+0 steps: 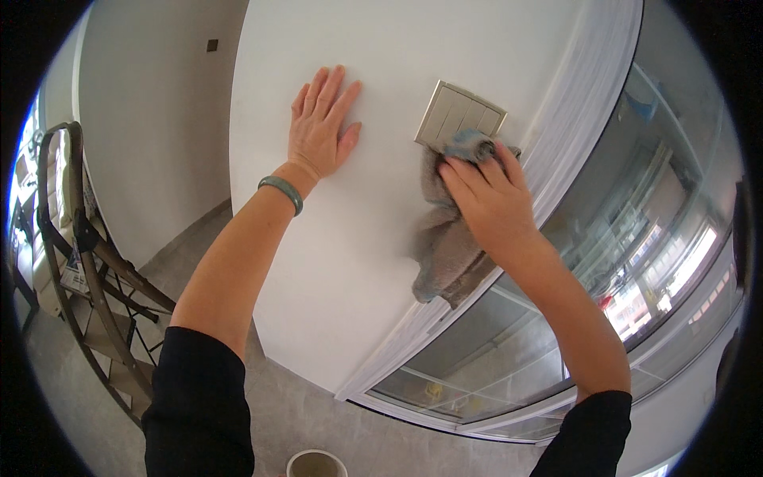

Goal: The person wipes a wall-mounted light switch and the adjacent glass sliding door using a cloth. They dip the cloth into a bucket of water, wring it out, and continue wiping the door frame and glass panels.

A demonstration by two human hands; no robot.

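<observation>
Bunched in my right hand (492, 206) is a grey-brown cleaning cloth (453, 250), pressed against the lower edge of a wall switch plate (462, 113). The plate is champagne-coloured, with several long rocker switches side by side. Part of its bottom edge is hidden by the cloth, whose loose end hangs down along the white wall (369, 250). My left hand (322, 128) lies flat on the wall, left of the plate, with fingers spread and nothing held. A green bangle (282, 194) circles that wrist.
A white-framed glass door (506, 334) adjoins the wall on the right, showing reflections. To the left a brown folding stepladder (98, 280) stands on the grey floor (286, 411). A round bucket (316, 465) sits low at the bottom edge of view.
</observation>
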